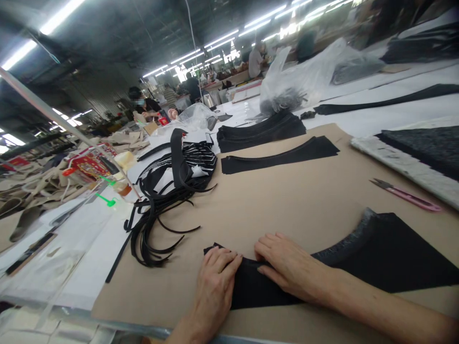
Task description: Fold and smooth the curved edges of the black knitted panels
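A large black fabric piece [387, 258] with a curved upper edge lies flat in front of me. A greyish, shiny band runs along part of that curve. My left hand [218, 279] has its fingers curled down on the piece's left end, gripping the edge there. Close by, my right hand [287, 263] pinches the upper edge between thumb and fingers, its forearm crossing over the piece. The fingers hide part of the edge between them. Under it all is a brown board or sheet [287, 200].
Pink-handled snips [407, 193] lie at the right. Beyond my hands are a single curved black piece [279, 155] and a stack of black pieces [261, 134]. Black strips [154, 229] pile at the left, near green-tipped bottles [120, 188]. A clear plastic bag [301, 76] and people are farther back.
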Tool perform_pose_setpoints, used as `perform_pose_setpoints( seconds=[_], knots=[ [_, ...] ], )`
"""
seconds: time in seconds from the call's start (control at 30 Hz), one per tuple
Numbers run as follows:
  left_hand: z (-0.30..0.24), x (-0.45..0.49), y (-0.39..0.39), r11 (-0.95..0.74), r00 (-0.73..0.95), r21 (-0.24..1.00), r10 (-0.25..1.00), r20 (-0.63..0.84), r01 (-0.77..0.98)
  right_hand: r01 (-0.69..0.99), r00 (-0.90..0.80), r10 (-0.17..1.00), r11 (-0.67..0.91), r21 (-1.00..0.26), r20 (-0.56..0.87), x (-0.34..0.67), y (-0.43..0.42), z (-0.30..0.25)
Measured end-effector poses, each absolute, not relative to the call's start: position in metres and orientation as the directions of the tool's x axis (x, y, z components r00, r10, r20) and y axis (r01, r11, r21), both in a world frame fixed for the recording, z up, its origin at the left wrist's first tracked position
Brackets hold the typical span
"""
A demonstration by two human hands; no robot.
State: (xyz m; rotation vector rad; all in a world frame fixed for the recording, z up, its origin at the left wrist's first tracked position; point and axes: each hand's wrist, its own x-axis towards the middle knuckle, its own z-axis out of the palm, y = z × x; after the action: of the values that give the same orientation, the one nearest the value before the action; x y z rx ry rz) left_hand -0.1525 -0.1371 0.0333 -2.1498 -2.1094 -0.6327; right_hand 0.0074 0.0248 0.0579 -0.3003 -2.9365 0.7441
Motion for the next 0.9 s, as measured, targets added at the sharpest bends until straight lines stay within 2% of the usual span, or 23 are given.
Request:
perform_pose_setpoints(
  seconds=[0.07,0.13,0.2,0.3,0.37,0.47,0.53,0.73,0.9],
  knots=[
    [0.032,-0.153,-0.143,-0.074,0.017,0.158,0.942,0.336,0.985,0.165,-0.976,0.215,0.853,-0.494,0.045,0.009,0.025,0.058],
    [0.034,-0.153,-0.146,-0.075,0.026,0.130,0.940,0.340,0.989,0.175,-0.974,0.225,0.840,-0.513,0.036,0.011,0.026,0.058],
    [0.038,-0.150,-0.146,-0.023,-0.041,0.174,0.934,0.354,0.984,0.189,-0.971,0.236,0.825,-0.533,0.021,0.014,0.026,0.060],
    [0.048,-0.141,-0.133,0.135,-0.240,0.293,0.902,0.359,0.946,0.212,-0.968,0.252,0.815,-0.540,0.001,0.016,0.027,0.064],
    [0.055,-0.133,-0.119,0.191,-0.311,0.373,0.904,0.293,0.908,0.219,-0.968,0.252,0.822,-0.526,-0.009,0.017,0.027,0.066],
    [0.063,-0.122,-0.099,0.178,-0.253,0.486,0.963,0.092,0.855,0.238,-0.967,0.252,0.827,-0.509,-0.042,0.017,0.030,0.069],
    [0.067,-0.119,-0.091,0.180,-0.203,0.506,0.979,-0.009,0.844,0.270,-0.961,0.261,0.820,-0.505,-0.090,0.017,0.033,0.072],
    [0.078,-0.121,-0.081,0.232,-0.174,0.495,0.972,-0.161,0.837,0.301,-0.953,0.242,0.811,-0.501,-0.181,0.019,0.043,0.081],
    [0.081,-0.122,-0.075,0.228,-0.157,0.492,0.971,-0.181,0.840,0.271,-0.963,0.232,0.798,-0.539,-0.140,0.023,0.045,0.075]
  ],
)
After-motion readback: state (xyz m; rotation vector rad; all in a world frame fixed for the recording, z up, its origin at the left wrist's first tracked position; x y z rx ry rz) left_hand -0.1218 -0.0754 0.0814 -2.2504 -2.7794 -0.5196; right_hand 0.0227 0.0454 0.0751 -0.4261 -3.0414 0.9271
